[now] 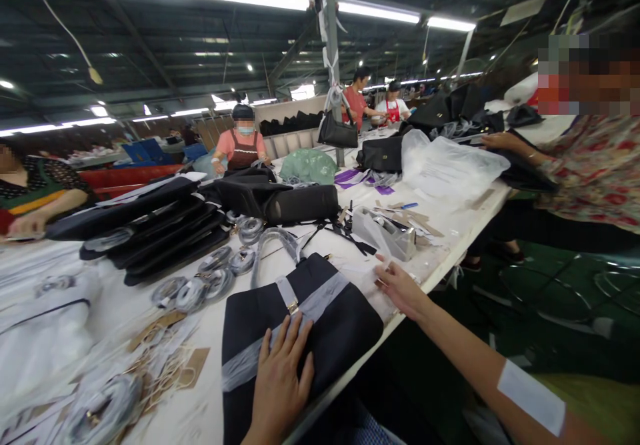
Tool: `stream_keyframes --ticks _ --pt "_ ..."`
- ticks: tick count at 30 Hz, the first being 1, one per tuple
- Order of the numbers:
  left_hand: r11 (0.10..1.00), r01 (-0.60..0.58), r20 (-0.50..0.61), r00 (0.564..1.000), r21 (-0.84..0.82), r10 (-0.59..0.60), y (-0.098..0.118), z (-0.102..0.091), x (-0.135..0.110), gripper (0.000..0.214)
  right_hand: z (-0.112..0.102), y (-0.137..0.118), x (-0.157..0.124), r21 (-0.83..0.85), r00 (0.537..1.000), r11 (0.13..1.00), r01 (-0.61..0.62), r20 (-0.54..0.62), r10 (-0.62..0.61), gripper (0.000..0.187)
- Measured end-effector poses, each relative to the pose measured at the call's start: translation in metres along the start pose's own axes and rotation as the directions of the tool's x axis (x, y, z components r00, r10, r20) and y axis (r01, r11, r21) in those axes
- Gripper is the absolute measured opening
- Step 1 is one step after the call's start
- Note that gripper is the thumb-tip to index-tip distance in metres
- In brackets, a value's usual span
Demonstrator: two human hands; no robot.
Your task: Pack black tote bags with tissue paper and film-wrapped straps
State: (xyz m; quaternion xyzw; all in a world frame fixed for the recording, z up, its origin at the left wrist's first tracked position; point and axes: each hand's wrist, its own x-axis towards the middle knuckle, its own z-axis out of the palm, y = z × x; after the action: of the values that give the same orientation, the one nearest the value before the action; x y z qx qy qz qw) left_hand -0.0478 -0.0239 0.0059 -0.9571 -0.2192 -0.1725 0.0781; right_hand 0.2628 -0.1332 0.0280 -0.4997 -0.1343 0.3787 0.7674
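A black handbag (335,325) lies flat near the table's front edge, with a translucent wrapping strip (325,296) across it. Its strap (270,238) is wrapped in clear film, and a small metal clasp (293,307) shows on the covered tab. My left hand (285,368) rests palm down on the bag, fingers stretched over the strip. Just past the bag's right side, my right hand (400,288) is raised with its fingers bent and apart; I make out nothing in them. Beyond it stands a tape dispenser (407,239), partly covered by clear plastic.
Stacked black bags (170,231) and wrapped coiled straps (193,291) lie to the left, with tags on strings (173,365) nearer. A large plastic bag (450,165) sits at the back right. A metal post (330,51) rises behind. Co-workers (243,141) surround the table.
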Motion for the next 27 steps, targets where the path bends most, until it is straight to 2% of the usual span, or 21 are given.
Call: stream_keyframes --ticks 2,5,7,10,15,20,25,27 --pt "1.000 0.007 0.003 1.000 -0.014 -0.007 0.000 -0.001 0.000 0.060 -0.006 -0.005 -0.008 -0.149 0.997 0.989 0.017 0.082 -0.005 0.061" --pt "1.000 0.015 0.019 1.000 -0.026 -0.015 0.001 -0.002 0.001 0.058 -0.013 -0.010 -0.013 -0.376 0.988 0.924 0.071 0.153 -0.014 0.051" --pt "0.999 0.018 0.025 1.000 -0.034 -0.017 0.001 -0.003 0.001 0.057 -0.015 -0.011 -0.011 -0.432 0.991 0.896 0.099 0.119 -0.052 0.041" --pt "0.998 0.023 0.025 0.999 -0.054 -0.022 0.002 -0.005 0.002 0.057 -0.012 -0.008 -0.003 -0.491 0.990 0.861 0.136 0.035 -0.136 0.038" --pt "0.996 0.024 0.014 1.000 -0.091 -0.023 0.002 -0.007 0.002 0.058 0.003 -0.004 0.005 -0.545 0.973 0.829 0.125 -0.094 -0.209 0.044" --pt "0.987 -0.002 0.021 1.000 -0.160 0.006 -0.001 -0.008 0.007 0.057 0.020 -0.008 0.001 -0.569 0.967 0.811 0.137 -0.099 -0.233 0.046" --pt "0.969 0.114 -0.112 0.984 -0.220 -0.142 0.005 0.005 0.018 0.039 0.030 -0.002 -0.007 -0.510 0.970 0.849 0.137 -0.104 -0.219 0.046" --pt "0.969 0.115 -0.186 0.970 -0.221 -0.157 0.009 0.012 0.020 0.032 0.033 0.004 -0.010 -0.447 0.975 0.884 0.137 -0.099 -0.201 0.048"
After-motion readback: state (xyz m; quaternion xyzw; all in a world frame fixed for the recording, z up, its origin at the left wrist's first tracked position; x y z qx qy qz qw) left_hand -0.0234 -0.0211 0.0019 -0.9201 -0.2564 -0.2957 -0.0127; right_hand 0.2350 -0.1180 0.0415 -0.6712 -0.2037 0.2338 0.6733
